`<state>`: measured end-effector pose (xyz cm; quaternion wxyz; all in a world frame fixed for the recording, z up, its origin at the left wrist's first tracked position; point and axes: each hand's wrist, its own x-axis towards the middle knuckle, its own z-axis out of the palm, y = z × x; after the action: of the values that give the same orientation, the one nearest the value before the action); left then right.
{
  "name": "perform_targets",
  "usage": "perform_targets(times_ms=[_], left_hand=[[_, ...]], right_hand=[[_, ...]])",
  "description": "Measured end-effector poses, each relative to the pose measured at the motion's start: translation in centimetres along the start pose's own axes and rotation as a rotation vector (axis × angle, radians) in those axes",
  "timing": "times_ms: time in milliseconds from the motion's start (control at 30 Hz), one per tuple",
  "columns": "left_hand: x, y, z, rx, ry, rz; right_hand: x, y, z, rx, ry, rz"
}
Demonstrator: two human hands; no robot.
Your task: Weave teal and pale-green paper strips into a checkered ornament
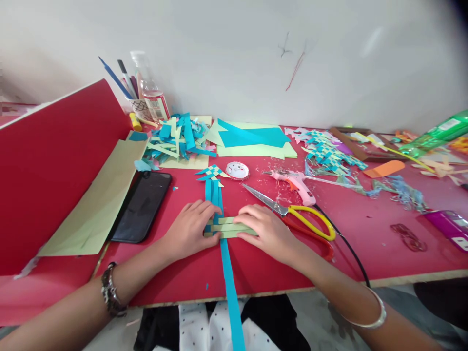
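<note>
Blue paper strips (208, 190) and pale green paper strips (227, 227) cross each other on the red table in front of me. One long blue strip (231, 292) runs down over the table's edge toward my lap. My left hand (190, 226) grips the crossing from the left, its fingers on the blue strips and its thumb at the lower edge. From the right, my right hand (268, 234) holds the ends of the green strips between thumb and fingers. A small woven paper piece (212, 171) lies just beyond the blue strips.
Right of my hands lie scissors (307, 219) and a pink glue gun (292, 183) with a black cord. A phone (142, 207) lies left. Behind are a round white lid (237, 170), a scrap pile (179, 139), paper sheets (252, 139) and woven pieces (329, 151).
</note>
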<state>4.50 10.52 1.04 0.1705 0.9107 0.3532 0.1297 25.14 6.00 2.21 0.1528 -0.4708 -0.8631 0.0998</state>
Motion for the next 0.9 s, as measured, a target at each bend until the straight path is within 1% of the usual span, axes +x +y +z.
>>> perform_targets(times_ms=[100,233,367,567,700,800,900], left_hand=[[0.0,0.0,-0.1,0.002,-0.004,0.011],[0.0,0.0,-0.2,0.004,-0.011,0.017],[0.1,0.0,-0.1,0.01,-0.012,0.013],[0.2,-0.2,0.3,0.026,0.016,0.017],[0.3,-0.3,0.5,0.027,0.027,-0.008],[0.4,-0.3,0.5,0.015,0.028,-0.017],[0.5,-0.3,0.4,0.001,0.031,-0.024]], right_hand=[[0.3,0.2,0.5,0.015,-0.02,-0.004],[0.5,0.4,0.6,0.026,0.006,-0.015],[0.5,0.6,0.5,0.103,0.02,-0.013],[1.1,1.0,0.1,0.205,-0.022,0.031],[1.6,1.2,-0.2,0.283,-0.053,0.036],[1.8,1.4,-0.3,0.281,-0.054,0.022],[1.9,1.6,-0.2,0.23,-0.052,-0.015]])
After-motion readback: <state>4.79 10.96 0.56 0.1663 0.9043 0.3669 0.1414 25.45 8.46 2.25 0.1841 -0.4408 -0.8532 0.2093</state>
